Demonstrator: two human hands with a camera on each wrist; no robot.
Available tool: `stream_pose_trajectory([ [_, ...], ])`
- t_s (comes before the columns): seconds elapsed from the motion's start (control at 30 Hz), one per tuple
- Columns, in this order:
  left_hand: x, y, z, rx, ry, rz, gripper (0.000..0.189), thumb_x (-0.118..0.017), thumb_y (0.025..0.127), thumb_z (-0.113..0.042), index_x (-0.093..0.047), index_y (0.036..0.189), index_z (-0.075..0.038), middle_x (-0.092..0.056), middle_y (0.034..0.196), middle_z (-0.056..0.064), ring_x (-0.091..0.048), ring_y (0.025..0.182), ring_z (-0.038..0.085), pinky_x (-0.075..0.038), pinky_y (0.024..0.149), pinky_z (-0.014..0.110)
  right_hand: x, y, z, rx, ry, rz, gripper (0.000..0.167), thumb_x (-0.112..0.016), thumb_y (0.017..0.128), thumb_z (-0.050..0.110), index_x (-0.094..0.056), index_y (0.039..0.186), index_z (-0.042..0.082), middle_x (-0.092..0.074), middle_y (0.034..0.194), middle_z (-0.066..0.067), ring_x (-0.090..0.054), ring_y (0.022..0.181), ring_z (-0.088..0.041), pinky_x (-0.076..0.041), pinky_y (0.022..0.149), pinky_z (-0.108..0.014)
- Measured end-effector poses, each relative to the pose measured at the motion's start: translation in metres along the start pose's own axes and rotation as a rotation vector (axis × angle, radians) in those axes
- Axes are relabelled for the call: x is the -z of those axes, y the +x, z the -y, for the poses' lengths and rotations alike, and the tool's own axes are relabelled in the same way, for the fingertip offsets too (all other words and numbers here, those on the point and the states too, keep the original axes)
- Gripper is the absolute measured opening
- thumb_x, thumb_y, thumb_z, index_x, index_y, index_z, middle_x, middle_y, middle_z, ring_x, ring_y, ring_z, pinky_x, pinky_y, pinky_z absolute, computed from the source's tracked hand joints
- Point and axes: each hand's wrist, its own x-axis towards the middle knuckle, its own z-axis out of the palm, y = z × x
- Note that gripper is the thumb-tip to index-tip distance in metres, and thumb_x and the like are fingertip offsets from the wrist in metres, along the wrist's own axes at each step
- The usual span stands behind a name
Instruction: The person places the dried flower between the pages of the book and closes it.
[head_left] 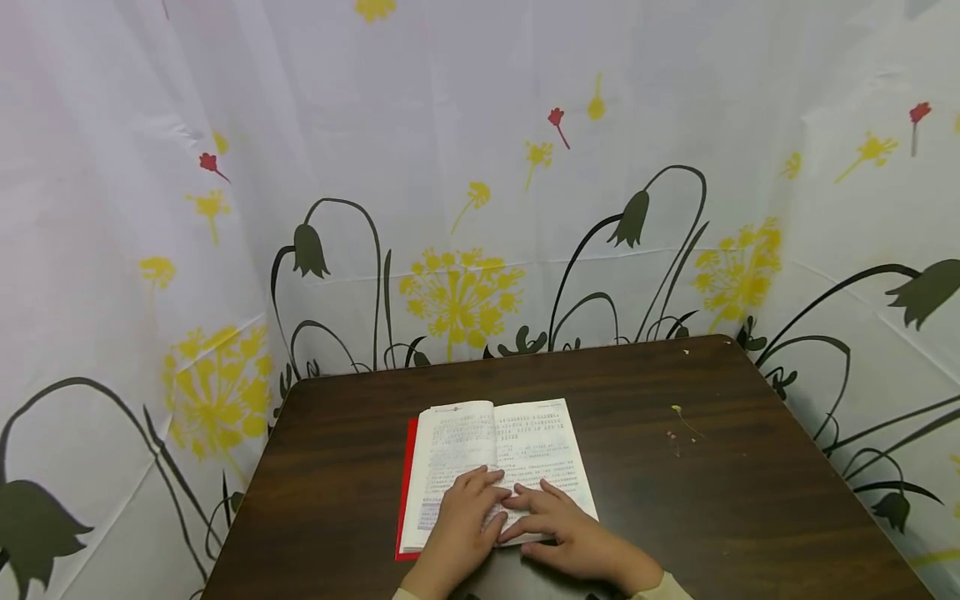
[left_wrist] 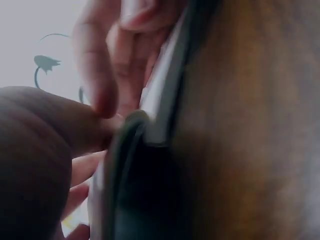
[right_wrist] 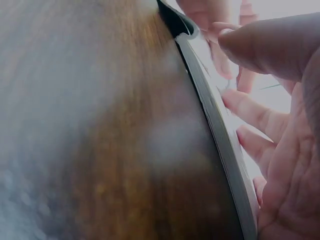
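Observation:
An open book point(head_left: 457, 442) with printed pages and a red cover edge lies on the dark wooden table. My left hand point(head_left: 465, 525) rests on the lower part of the left page, its fingers extended toward the middle fold. Over the lower right page, my right hand point(head_left: 566, 533) lies with fingers spread, the fingertips close to those of the left. In the left wrist view the left thumb point(left_wrist: 85, 125) sits by the bottom of the book's spine. The right wrist view shows the right fingers point(right_wrist: 257, 112) on the page beside the block of page edges point(right_wrist: 215, 115).
The brown wood-grain table point(head_left: 330, 467) extends around the book. A small dried sprig point(head_left: 686, 421) with tiny bits lies to the right. Behind the table hangs a white curtain point(head_left: 450, 125) with yellow, red and grey-green flower prints.

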Motion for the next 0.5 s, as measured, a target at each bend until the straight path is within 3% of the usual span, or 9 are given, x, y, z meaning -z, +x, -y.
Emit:
stream_pose_trajectory([
  [0.1,-0.002,-0.003,-0.001,0.059,0.004,0.043,0.027,-0.077,0.100,-0.029,-0.076,0.126,-0.025,-0.060,0.155,0.000,-0.047,0.147,0.034,-0.041,0.112,0.068,-0.002,0.000,-0.003,-0.008,0.029,0.007,0.031,-0.073,0.104,0.029,-0.074,0.131,0.044,-0.062,0.159,0.003,-0.050,0.157,-0.033,-0.033,0.119,-0.076],
  [0.23,-0.003,-0.004,0.000,0.119,-0.002,0.069,0.042,-0.075,0.100,-0.037,-0.070,0.140,-0.024,-0.044,0.171,0.006,-0.035,0.158,0.040,-0.032,0.121,0.073,-0.003,0.001,-0.003,-0.006,0.022,-0.004,0.025,-0.074,0.104,0.030,-0.075,0.126,0.040,-0.063,0.158,0.002,-0.051,0.155,-0.034,-0.035,0.118,-0.076],
  [0.33,-0.004,-0.003,0.004,0.126,0.000,0.088,0.054,-0.072,0.101,-0.042,-0.064,0.151,-0.021,-0.033,0.179,0.010,-0.027,0.166,0.044,-0.025,0.127,0.075,-0.003,0.001,-0.002,-0.013,0.021,-0.013,0.024,-0.075,0.102,0.029,-0.075,0.124,0.038,-0.064,0.156,0.002,-0.053,0.154,-0.035,-0.036,0.118,-0.076],
  [0.5,-0.004,-0.004,0.008,0.112,-0.011,0.128,0.061,-0.067,0.104,-0.047,-0.057,0.159,-0.020,-0.026,0.182,0.010,-0.021,0.169,0.045,-0.020,0.130,0.075,-0.003,0.001,0.001,-0.025,0.034,-0.013,0.025,-0.077,0.101,0.027,-0.075,0.124,0.035,-0.065,0.155,0.001,-0.053,0.154,-0.036,-0.035,0.119,-0.076],
])
